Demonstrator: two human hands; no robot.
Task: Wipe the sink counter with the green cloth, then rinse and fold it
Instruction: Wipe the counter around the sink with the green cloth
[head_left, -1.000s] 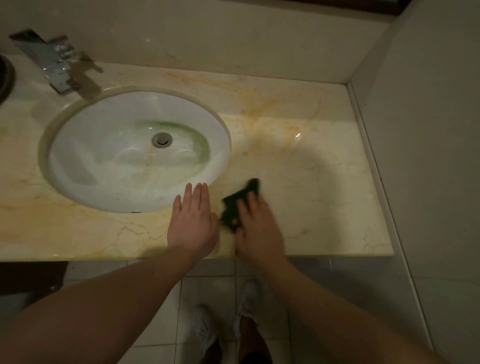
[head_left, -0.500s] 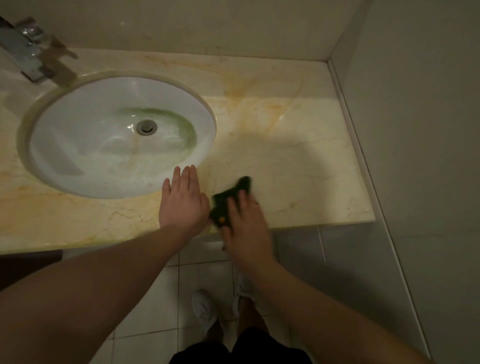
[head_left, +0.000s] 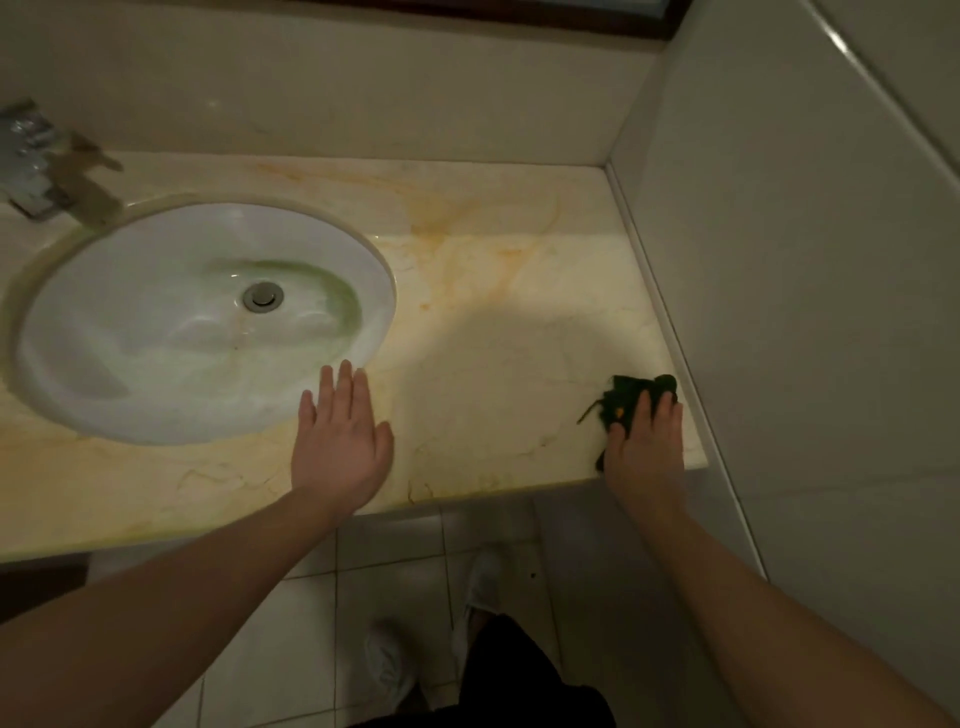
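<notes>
The dark green cloth (head_left: 625, 393) lies bunched on the cream marble counter (head_left: 509, 312), near its front right corner and close to the side wall. My right hand (head_left: 644, 452) lies on top of it, fingers stretched forward over the cloth and pressing it to the stone; part of the cloth is hidden under the palm. My left hand (head_left: 340, 441) rests flat on the counter with its fingers straight, right beside the front right rim of the white oval sink (head_left: 130, 374). It holds nothing.
A chrome faucet (head_left: 31, 161) stands at the far left behind the basin. A greenish stain rings the drain (head_left: 263, 296). A pale side wall (head_left: 779, 338) bounds the counter on the right. Tiled floor and my white shoes (head_left: 485, 577) show below the counter's front edge.
My right hand has slid the cloth to the right, from next to my left hand to the counter's right end. My left hand has stayed by the sink rim.
</notes>
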